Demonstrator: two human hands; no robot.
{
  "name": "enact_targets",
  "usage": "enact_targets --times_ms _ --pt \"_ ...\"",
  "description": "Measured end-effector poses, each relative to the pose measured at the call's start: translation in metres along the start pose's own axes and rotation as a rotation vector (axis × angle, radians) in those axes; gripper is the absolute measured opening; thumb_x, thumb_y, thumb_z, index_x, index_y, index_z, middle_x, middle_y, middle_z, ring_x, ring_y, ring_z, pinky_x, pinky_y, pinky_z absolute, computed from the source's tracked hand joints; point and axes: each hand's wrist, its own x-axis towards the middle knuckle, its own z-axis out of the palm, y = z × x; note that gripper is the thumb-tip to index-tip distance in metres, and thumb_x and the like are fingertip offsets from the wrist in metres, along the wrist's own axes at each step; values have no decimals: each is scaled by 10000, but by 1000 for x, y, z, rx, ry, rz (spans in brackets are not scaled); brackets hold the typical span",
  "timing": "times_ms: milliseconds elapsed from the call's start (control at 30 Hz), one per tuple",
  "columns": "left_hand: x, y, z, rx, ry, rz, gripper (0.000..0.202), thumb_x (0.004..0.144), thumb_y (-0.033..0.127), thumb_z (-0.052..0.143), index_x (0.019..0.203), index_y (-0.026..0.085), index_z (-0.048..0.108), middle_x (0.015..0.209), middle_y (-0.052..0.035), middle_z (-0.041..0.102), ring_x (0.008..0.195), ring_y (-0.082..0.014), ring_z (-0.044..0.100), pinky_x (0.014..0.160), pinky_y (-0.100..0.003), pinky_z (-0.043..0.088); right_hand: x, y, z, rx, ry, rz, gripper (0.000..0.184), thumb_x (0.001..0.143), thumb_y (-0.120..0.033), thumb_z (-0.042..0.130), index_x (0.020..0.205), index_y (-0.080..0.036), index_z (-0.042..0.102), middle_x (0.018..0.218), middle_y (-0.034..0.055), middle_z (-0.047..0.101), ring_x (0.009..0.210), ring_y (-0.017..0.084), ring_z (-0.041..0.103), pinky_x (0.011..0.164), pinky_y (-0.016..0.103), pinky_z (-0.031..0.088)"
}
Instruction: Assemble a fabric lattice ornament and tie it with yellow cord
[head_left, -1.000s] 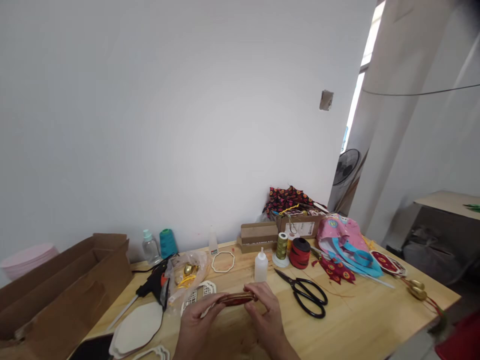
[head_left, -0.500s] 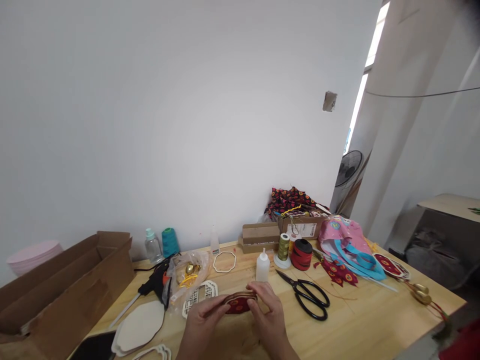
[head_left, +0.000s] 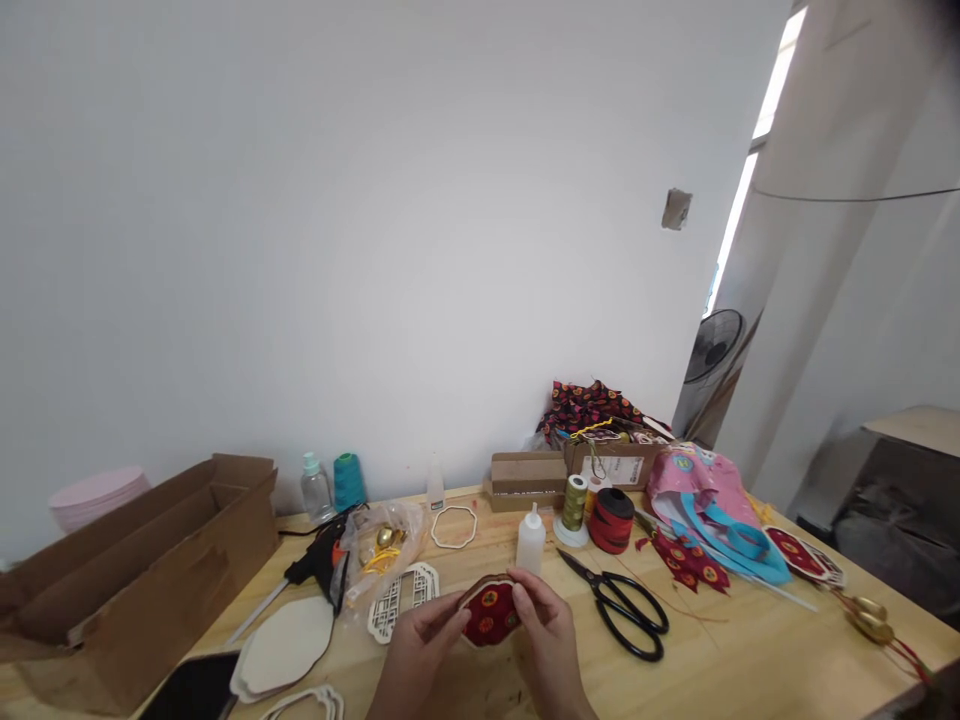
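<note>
Both hands hold one small red fabric-covered piece [head_left: 490, 612] with gold dots and a pale rim, tilted up so that its face shows. My left hand [head_left: 415, 650] pinches its left edge and my right hand [head_left: 547, 633] grips its right edge. They are low at the middle of the wooden table [head_left: 720, 660]. A white squeeze bottle [head_left: 530, 540] stands just behind the piece, and black scissors [head_left: 622, 615] lie to the right of my right hand.
An open cardboard box [head_left: 135, 570] sits at the left, with a glue gun [head_left: 319, 560], a plastic bag [head_left: 382, 550] and white cut-out frames [head_left: 401, 598] beside it. Thread spools [head_left: 576, 500], a red ribbon roll [head_left: 611, 518], pink and blue fabric [head_left: 705, 500] and patterned cloth lie at the right.
The red piece lay nearly edge-on between my hands; now it is tipped up with its patterned face showing. The view has shifted slightly to the left.
</note>
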Motion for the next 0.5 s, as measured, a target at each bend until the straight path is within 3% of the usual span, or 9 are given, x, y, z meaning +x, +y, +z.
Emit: enact_targets --times_ms 133,267,333,500 --pt "0 -1 -3 32 81 8 205 668 333 630 836 240 702 884 -16 714 836 -208 641 785 -305 500 -2 -7 2 -66 -57 -48 256 720 -342 614 900 -168 668 879 96 678 819 219 622 716 313 504" --pt "-1 -2 -4 66 103 11 200 658 340 633 809 233 708 846 -22 721 781 -205 650 721 -281 522 -2 -17 4 -81 -156 -101 169 730 -327 602 725 -186 694 664 42 644 647 178 598 611 272 491" --pt "-1 -1 -4 86 97 15 201 665 341 626 813 233 709 828 -24 723 755 -203 652 699 -277 526 -1 -20 5 -81 -175 -115 171 737 -327 594 704 -190 691 651 35 625 642 172 583 603 265 479" --pt "-1 -1 -7 132 76 26 176 662 329 630 782 231 714 824 -40 721 802 -221 641 766 -314 504 -1 -22 5 -63 -198 -146 194 722 -365 601 744 -189 679 695 47 613 679 181 578 622 277 475"
